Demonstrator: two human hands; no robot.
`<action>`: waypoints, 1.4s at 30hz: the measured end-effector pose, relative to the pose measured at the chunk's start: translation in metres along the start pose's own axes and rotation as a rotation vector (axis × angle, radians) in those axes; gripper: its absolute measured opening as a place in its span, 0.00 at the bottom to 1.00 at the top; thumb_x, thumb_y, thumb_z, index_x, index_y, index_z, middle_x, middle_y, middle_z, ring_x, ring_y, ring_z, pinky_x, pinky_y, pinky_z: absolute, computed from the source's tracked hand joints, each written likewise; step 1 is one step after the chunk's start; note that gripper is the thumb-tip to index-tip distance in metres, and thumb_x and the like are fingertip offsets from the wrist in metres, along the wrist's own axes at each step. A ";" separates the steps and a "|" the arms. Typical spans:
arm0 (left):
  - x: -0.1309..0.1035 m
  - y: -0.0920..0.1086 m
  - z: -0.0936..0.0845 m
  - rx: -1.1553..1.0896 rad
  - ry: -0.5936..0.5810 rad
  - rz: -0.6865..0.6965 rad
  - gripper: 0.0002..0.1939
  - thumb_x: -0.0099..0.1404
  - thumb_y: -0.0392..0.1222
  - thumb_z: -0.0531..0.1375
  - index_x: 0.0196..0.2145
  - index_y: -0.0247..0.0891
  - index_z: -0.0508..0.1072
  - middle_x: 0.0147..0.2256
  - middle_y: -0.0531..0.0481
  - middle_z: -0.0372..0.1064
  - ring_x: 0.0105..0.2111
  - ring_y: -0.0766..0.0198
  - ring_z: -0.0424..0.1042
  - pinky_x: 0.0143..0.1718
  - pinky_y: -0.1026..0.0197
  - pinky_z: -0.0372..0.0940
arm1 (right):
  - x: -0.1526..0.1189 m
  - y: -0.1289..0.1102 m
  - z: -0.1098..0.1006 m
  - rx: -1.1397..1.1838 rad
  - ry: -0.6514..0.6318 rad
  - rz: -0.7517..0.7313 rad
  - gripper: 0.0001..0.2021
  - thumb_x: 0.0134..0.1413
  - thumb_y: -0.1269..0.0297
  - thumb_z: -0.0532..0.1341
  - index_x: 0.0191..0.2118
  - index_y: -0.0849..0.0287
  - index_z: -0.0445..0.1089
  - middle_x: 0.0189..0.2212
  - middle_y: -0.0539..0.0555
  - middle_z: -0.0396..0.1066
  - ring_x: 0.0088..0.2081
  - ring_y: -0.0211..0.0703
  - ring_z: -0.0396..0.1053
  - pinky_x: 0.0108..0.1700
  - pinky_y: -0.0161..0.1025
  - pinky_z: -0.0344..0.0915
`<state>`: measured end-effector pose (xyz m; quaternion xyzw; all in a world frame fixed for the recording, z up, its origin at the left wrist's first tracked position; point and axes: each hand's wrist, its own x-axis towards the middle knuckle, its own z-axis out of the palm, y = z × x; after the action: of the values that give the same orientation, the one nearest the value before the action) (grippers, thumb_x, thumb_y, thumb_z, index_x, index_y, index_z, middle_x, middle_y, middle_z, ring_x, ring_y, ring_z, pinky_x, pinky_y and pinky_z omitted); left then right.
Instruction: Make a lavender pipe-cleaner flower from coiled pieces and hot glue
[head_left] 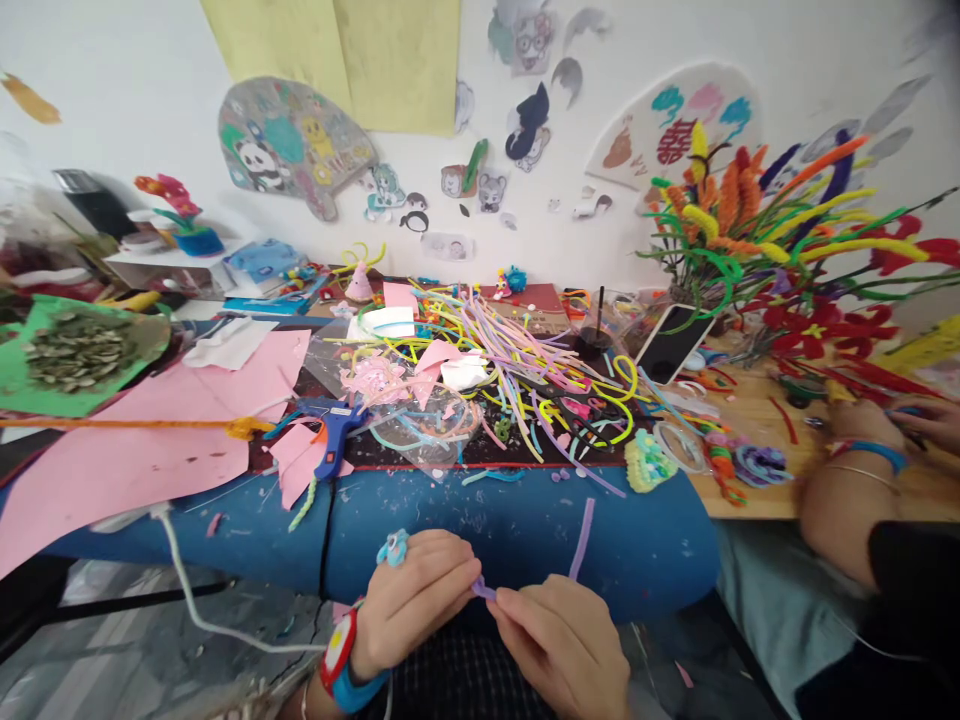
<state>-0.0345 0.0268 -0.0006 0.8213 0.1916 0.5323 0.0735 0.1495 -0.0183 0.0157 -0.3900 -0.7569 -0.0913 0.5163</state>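
Note:
A purple pipe cleaner (484, 590) is pinched between my two hands, low in the middle of the view. My left hand (427, 595), with a blue ring and a red-and-blue wristband, closes on one end, its fingers together. Thumb and forefinger of my right hand (562, 640) grip it close by. A straight purple length (583, 538) rises from behind the right hand; whether it is the same pipe cleaner is hidden. Both hands are just in front of the blue covered table edge (450, 520).
A heap of pastel pipe cleaners (510, 345) covers the table's middle. A blue glue gun (337, 435) lies left, near pink sheets (172, 430). A phone (673, 342) leans right, below pipe-cleaner flowers (750, 210). Another person's arm (851, 490) works at the far right.

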 end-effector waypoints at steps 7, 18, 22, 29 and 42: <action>0.002 -0.003 0.000 -0.120 -0.016 -0.012 0.14 0.70 0.28 0.56 0.51 0.30 0.72 0.38 0.41 0.77 0.40 0.58 0.79 0.39 0.58 0.77 | 0.000 0.006 -0.006 -0.042 -0.050 -0.081 0.05 0.62 0.75 0.60 0.40 0.64 0.74 0.21 0.50 0.74 0.21 0.36 0.67 0.26 0.37 0.63; 0.014 0.006 0.008 -0.327 0.042 -0.204 0.11 0.71 0.33 0.55 0.46 0.34 0.76 0.33 0.42 0.80 0.32 0.59 0.80 0.34 0.62 0.77 | 0.013 0.009 -0.021 -0.111 -0.166 -0.261 0.10 0.64 0.77 0.56 0.39 0.70 0.75 0.23 0.54 0.75 0.21 0.36 0.68 0.23 0.38 0.59; 0.008 0.004 0.013 -0.265 0.098 -0.181 0.11 0.69 0.33 0.57 0.45 0.32 0.77 0.33 0.40 0.79 0.33 0.59 0.80 0.36 0.61 0.76 | 0.014 0.009 -0.020 -0.165 -0.192 -0.295 0.10 0.64 0.76 0.55 0.39 0.70 0.75 0.24 0.54 0.76 0.22 0.36 0.68 0.23 0.38 0.60; 0.005 0.002 0.014 -0.217 0.047 -0.190 0.11 0.69 0.33 0.56 0.46 0.35 0.76 0.33 0.42 0.79 0.33 0.60 0.80 0.35 0.62 0.76 | 0.013 0.010 -0.019 -0.146 -0.186 -0.319 0.10 0.64 0.77 0.56 0.39 0.71 0.76 0.23 0.54 0.75 0.22 0.37 0.68 0.23 0.39 0.59; 0.011 0.003 0.010 -0.218 -0.064 -0.168 0.11 0.69 0.34 0.55 0.44 0.34 0.76 0.31 0.42 0.79 0.31 0.60 0.79 0.33 0.63 0.75 | 0.011 0.014 -0.022 -0.138 -0.187 -0.341 0.10 0.65 0.76 0.56 0.39 0.70 0.76 0.23 0.53 0.75 0.22 0.36 0.67 0.24 0.39 0.60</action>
<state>-0.0207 0.0288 0.0058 0.8061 0.1984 0.5153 0.2129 0.1725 -0.0154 0.0313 -0.2977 -0.8485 -0.1925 0.3930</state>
